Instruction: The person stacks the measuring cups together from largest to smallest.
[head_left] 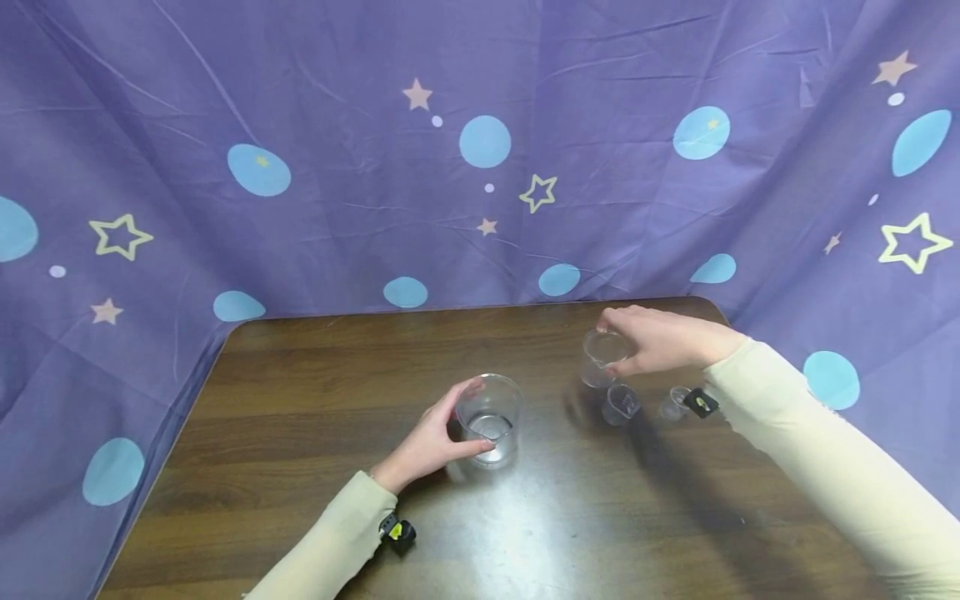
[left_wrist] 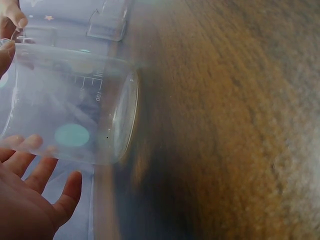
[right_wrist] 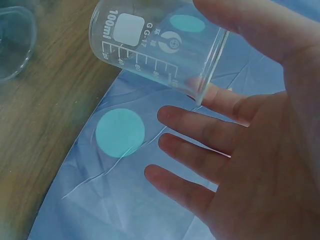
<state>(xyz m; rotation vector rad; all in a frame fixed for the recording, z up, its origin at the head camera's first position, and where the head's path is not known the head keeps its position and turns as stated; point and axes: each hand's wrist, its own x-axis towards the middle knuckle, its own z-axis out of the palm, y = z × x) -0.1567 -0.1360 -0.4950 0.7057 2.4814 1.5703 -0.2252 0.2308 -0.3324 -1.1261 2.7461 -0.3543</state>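
Beaker marked 100ml (head_left: 597, 371) is in our right hand (head_left: 660, 342), to the right of the large beaker (head_left: 489, 417) and somewhat beyond it, seemingly clear of the desk (head_left: 315, 400). We pinch its rim between thumb and forefinger, the other three fingers spread and off the glass. Our left hand (head_left: 435, 437) curves loosely round the large beaker from its left side, thumb and fingers well spread. To do this well, we judge, we should firm that narrow rim pinch, carry the glass level, and steady the large beaker without squeezing. Right of the large beaker stand a nearer small cup (head_left: 621, 405) and a farther small cup (head_left: 675, 403); knocking the nearer one seems our main risk. Beyond the large beaker hangs a purple curtain (head_left: 360, 167)
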